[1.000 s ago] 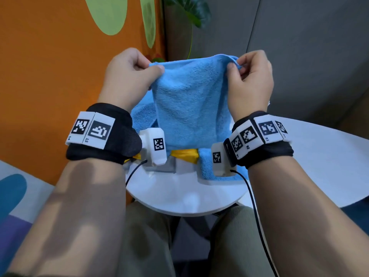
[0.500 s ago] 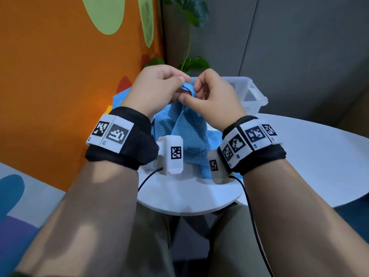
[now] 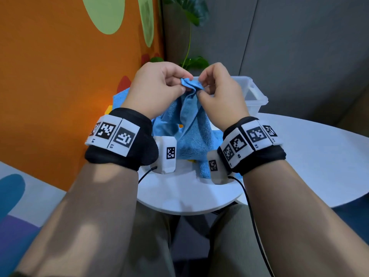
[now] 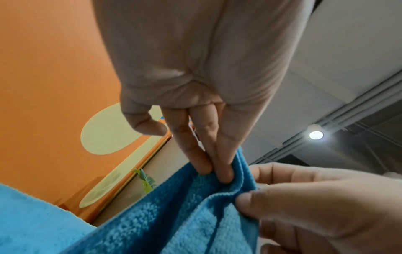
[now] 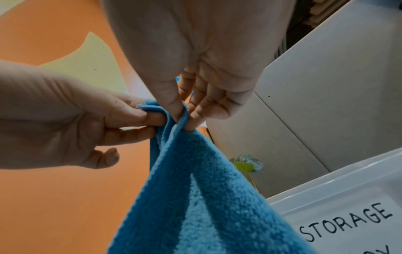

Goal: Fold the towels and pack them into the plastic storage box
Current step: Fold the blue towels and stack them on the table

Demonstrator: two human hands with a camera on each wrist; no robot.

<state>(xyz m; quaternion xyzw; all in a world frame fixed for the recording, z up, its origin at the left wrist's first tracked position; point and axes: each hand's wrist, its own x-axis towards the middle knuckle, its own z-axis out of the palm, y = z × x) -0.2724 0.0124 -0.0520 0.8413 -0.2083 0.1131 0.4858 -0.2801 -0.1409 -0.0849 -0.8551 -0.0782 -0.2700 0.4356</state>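
A blue towel [image 3: 192, 134] hangs folded in half above the round white table [image 3: 311, 156], its lower end on the tabletop. My left hand [image 3: 184, 85] and right hand [image 3: 199, 91] pinch its two top corners together, nearly touching each other. In the left wrist view my left fingertips [image 4: 206, 165] press into the towel's [image 4: 174, 214] top edge. In the right wrist view my right thumb and fingers [image 5: 181, 118] pinch the towel's [image 5: 195, 197] hem. The clear plastic storage box [image 3: 255, 94] stands behind my right hand; its label [image 5: 348, 223] reads STORAGE.
More blue towel [image 3: 121, 96] and a bit of yellow cloth [image 3: 108, 109] lie on the table behind my left wrist. An orange wall [image 3: 60, 76] stands close on the left, and a potted plant [image 3: 191, 60] is behind the box. My knees are under the table's near edge.
A second ago my hands held the towel spread wide and high. They came together and lower, and the two top corners now meet, so the towel hangs doubled.
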